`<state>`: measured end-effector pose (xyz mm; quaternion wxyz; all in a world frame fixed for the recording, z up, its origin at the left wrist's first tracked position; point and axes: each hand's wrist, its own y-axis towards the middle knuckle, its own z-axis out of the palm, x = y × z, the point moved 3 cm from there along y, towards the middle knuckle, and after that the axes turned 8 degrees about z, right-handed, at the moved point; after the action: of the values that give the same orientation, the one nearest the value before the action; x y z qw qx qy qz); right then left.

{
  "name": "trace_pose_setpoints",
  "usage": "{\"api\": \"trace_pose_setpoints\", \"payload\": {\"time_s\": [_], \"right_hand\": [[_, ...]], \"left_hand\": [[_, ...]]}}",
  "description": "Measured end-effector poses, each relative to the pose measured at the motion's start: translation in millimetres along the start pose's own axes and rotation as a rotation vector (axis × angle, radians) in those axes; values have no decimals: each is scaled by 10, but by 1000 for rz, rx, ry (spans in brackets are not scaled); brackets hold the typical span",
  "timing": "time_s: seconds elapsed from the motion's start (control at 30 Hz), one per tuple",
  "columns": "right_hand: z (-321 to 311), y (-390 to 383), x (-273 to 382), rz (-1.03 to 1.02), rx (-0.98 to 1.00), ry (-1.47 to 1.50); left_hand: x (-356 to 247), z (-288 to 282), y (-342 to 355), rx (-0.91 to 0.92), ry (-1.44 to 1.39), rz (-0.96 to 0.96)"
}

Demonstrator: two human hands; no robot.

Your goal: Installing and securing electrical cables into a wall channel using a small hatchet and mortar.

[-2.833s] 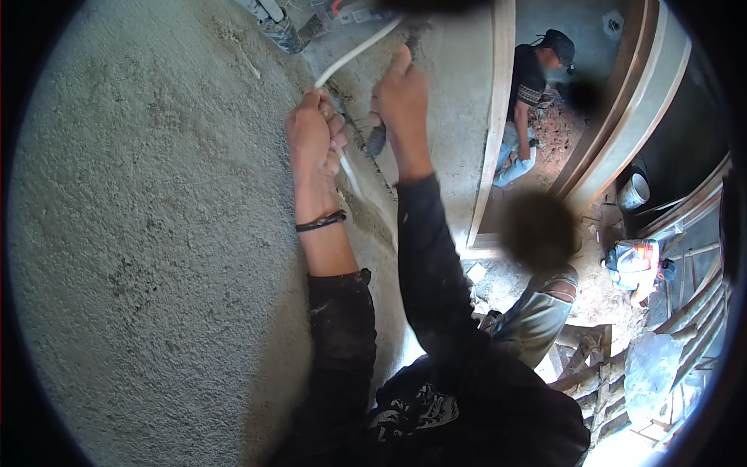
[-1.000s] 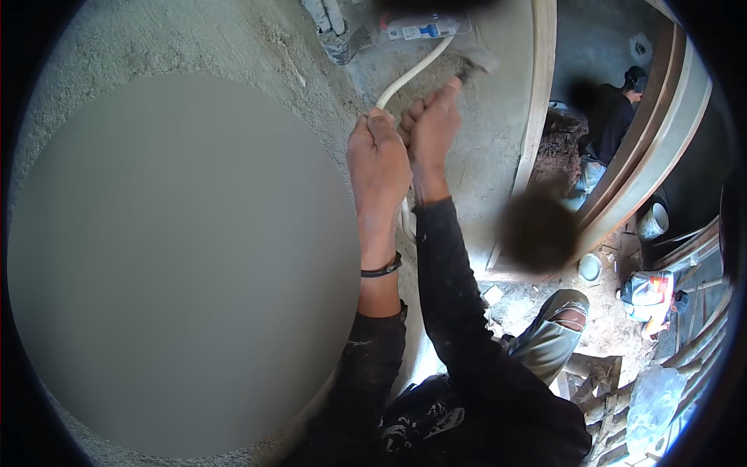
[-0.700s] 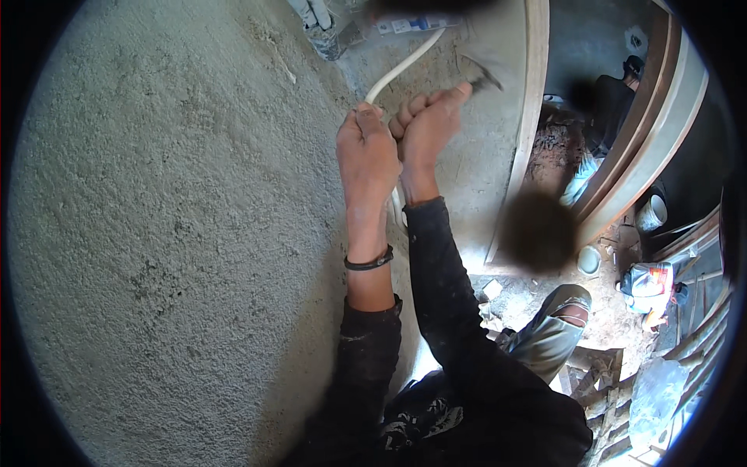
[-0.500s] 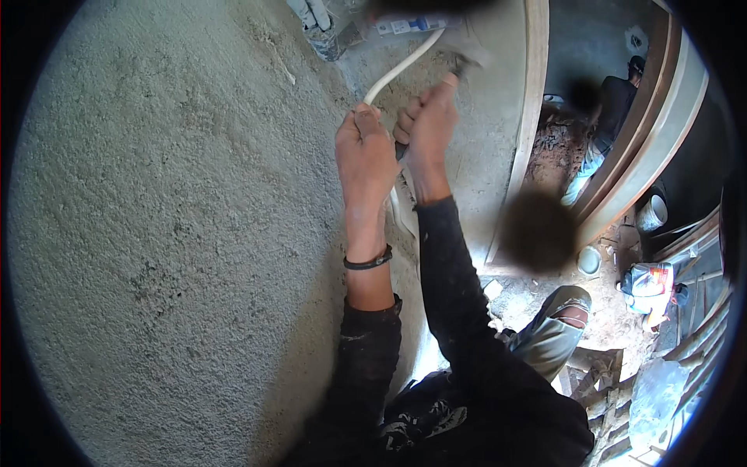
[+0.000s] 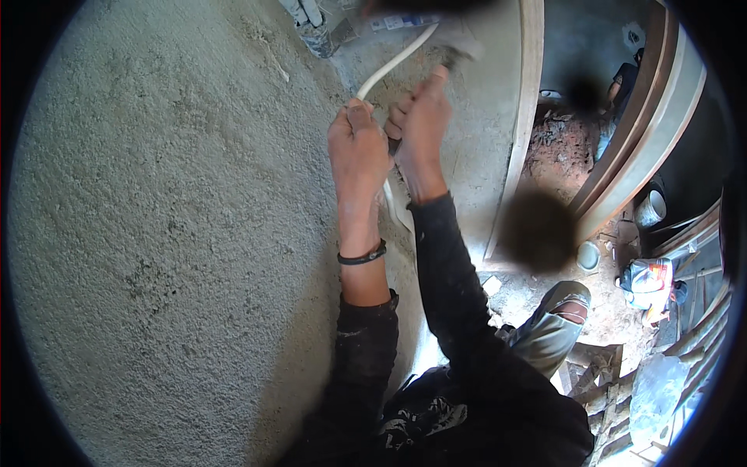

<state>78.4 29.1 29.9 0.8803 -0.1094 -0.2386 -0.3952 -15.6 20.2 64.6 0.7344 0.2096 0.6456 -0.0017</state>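
Note:
A bent white conduit or cable [image 5: 397, 57] runs along the rough grey cement wall [image 5: 171, 194]. My left hand [image 5: 359, 156] is closed round it, thumb on top, with the conduit showing above and below. Just to its right, my right hand [image 5: 420, 128] is closed on the dark handle of a hammer-like tool [image 5: 461, 54], whose head is smeared by motion near the wall beside the conduit. Above, pale pipes [image 5: 307, 12] stand in a cement-smeared sleeve [image 5: 317, 39], near a clear plastic item with a blue label [image 5: 397, 23].
A wood-framed doorway [image 5: 525, 93] shows a partly hidden person [image 5: 621, 87]. Below are my bent knee [image 5: 564, 315], a white bucket [image 5: 652, 208], a round container [image 5: 588, 257], a sack [image 5: 650, 280], rough timber poles [image 5: 692, 342] and plastic sheeting [image 5: 654, 397]. Dark round blurs hide parts of the view.
My right hand and the tool have shifted up and down, now raised slightly. My left hand keeps hold of the conduit. The person in the doorway has moved rightward, mostly behind the frame.

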Motion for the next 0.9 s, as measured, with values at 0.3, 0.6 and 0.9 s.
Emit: {"api": "trace_pose_setpoints", "payload": {"time_s": [0.3, 0.6, 0.9], "right_hand": [[-94, 70, -11, -27, 10, -57], [-1346, -23, 291, -56, -48, -733], [-2607, -194, 928, -225, -205, -965]], "left_hand": [[51, 45, -59, 30, -11, -24], [481, -26, 73, 54, -37, 2], [1178, 630, -72, 352, 73, 93]]}}
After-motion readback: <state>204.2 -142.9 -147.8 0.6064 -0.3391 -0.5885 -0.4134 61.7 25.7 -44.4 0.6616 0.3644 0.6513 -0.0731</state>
